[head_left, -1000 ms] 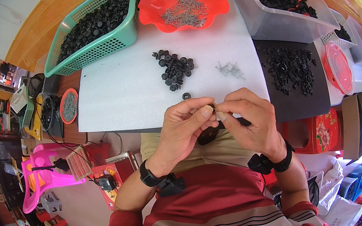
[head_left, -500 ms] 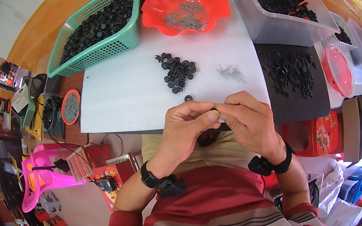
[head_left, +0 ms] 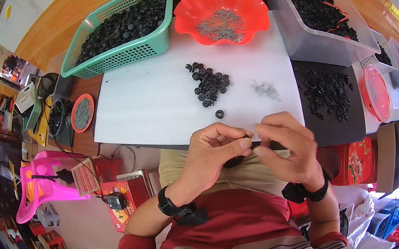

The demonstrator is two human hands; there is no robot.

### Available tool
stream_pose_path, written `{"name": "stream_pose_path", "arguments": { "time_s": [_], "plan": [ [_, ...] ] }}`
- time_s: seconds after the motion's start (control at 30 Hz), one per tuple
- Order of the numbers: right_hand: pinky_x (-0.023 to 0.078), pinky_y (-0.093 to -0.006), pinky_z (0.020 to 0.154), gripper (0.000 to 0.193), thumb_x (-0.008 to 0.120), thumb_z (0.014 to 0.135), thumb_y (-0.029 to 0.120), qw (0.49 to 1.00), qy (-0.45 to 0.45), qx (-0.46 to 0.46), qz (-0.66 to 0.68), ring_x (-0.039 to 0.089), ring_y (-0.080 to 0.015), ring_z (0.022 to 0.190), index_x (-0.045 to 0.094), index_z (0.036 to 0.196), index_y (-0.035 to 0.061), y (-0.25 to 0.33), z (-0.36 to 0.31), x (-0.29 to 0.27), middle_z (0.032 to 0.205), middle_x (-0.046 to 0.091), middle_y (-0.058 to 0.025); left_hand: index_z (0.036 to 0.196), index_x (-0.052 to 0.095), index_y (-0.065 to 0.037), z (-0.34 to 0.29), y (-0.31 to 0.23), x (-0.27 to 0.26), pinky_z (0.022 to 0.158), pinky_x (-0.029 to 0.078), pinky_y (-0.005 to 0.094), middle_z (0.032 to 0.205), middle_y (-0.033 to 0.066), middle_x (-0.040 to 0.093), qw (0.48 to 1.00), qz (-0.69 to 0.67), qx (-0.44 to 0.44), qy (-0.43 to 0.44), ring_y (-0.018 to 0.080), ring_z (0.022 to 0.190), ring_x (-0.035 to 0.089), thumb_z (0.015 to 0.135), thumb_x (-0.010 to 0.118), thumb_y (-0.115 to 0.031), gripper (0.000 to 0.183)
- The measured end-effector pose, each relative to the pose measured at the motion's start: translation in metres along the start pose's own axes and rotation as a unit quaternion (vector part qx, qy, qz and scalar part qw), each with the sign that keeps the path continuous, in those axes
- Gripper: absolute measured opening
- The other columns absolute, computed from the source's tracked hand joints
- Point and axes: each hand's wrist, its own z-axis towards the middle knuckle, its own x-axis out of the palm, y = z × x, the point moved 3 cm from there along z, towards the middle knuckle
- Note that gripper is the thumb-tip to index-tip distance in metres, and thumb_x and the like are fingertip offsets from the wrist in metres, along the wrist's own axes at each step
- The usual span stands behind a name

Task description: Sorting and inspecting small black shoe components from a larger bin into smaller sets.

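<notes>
Just past the near edge of the white mat (head_left: 141, 109), my two hands are close together. My left hand (head_left: 214, 153) is closed, thumb pressed to forefinger, with a tiny dark bit (head_left: 250, 136) at the fingertips, too small to name. My right hand (head_left: 289, 147) is beside it, thumb and forefinger apart; nothing shows clearly between them. One black ring-shaped part (head_left: 219, 112) lies on the mat beyond my left hand. Farther off is a heap of black round parts (head_left: 210, 83), and to its right a small scatter of thin metal pins (head_left: 266, 90).
A green basket (head_left: 147, 46) of black parts, a red wavy bowl (head_left: 256, 12) of pins and a clear bin (head_left: 324, 51) line the far side. Right lies a dark mat (head_left: 338, 130) bearing small black pieces (head_left: 327, 91). At left is an orange-rimmed dish (head_left: 75, 123).
My right thumb and forefinger have parted and drawn slightly away from my left fingertips, which stay pinched. The whole view has shifted, so the table sits a little lower and farther right.
</notes>
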Motion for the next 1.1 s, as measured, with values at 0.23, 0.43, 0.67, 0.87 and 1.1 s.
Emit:
{"name": "stream_pose_path", "arguments": {
  "time_s": [0.23, 0.43, 0.67, 0.87, 1.1],
  "plan": [
    [0.057, -0.0277, 0.06, 0.038, 0.086, 0.074, 0.011, 0.982, -0.059, -0.091, 0.157, 0.068, -0.0193, 0.061, 0.066, 0.104, -0.0031, 0.097, 0.015, -0.08, 0.085, 0.071, -0.0142, 0.098, 0.068, 0.0, -0.006, -0.003, -0.001, 0.08, 0.058, 0.0295, 0.109, 0.0177, 0.071, 1.0, 0.012, 0.016, 0.01, 0.0149, 0.085, 0.069, 0.09, 0.074, 0.003, 0.011],
    [0.061, -0.0234, 0.059, 0.036, 0.087, 0.076, 0.005, 0.956, 0.051, -0.189, 0.219, 0.07, -0.0166, 0.059, 0.062, 0.103, 0.0043, 0.11, 0.022, -0.092, 0.084, 0.071, -0.01, 0.098, 0.067, 0.0, -0.01, -0.002, -0.004, 0.081, 0.059, 0.0287, 0.109, 0.0174, 0.071, 1.0, 0.003, 0.018, 0.005, 0.015, 0.086, 0.07, 0.09, 0.074, 0.003, 0.012],
    [0.061, -0.0266, 0.062, 0.032, 0.084, 0.08, 0.014, 0.927, 0.107, -0.215, 0.289, 0.068, -0.0161, 0.064, 0.066, 0.106, 0.0183, 0.102, 0.025, -0.075, 0.086, 0.069, -0.0039, 0.101, 0.066, -0.002, -0.012, -0.002, -0.009, 0.084, 0.064, 0.0334, 0.111, 0.0176, 0.068, 0.999, 0.01, 0.027, 0.017, 0.02, 0.092, 0.072, 0.091, 0.069, 0.007, 0.014],
    [0.062, -0.0293, 0.065, 0.03, 0.082, 0.084, 0.021, 0.893, 0.154, -0.24, 0.349, 0.067, -0.0157, 0.069, 0.069, 0.109, 0.0304, 0.095, 0.028, -0.063, 0.088, 0.068, 0.0013, 0.102, 0.065, -0.001, -0.011, 0.0, -0.011, 0.085, 0.061, 0.0323, 0.11, 0.0158, 0.068, 1.0, -0.009, 0.023, 0.013, 0.0192, 0.093, 0.071, 0.091, 0.071, 0.004, 0.013],
    [0.062, -0.0301, 0.066, 0.035, 0.083, 0.082, 0.025, 0.921, 0.224, -0.216, 0.235, 0.066, -0.016, 0.071, 0.071, 0.113, 0.0359, 0.128, 0.055, -0.074, 0.09, 0.068, 0.0037, 0.118, 0.067, -0.001, -0.01, -0.001, -0.013, 0.089, 0.063, 0.0347, 0.112, 0.0139, 0.07, 1.0, -0.006, 0.016, 0.006, 0.022, 0.1, 0.072, 0.096, 0.066, 0.002, 0.022]
  ]
}}
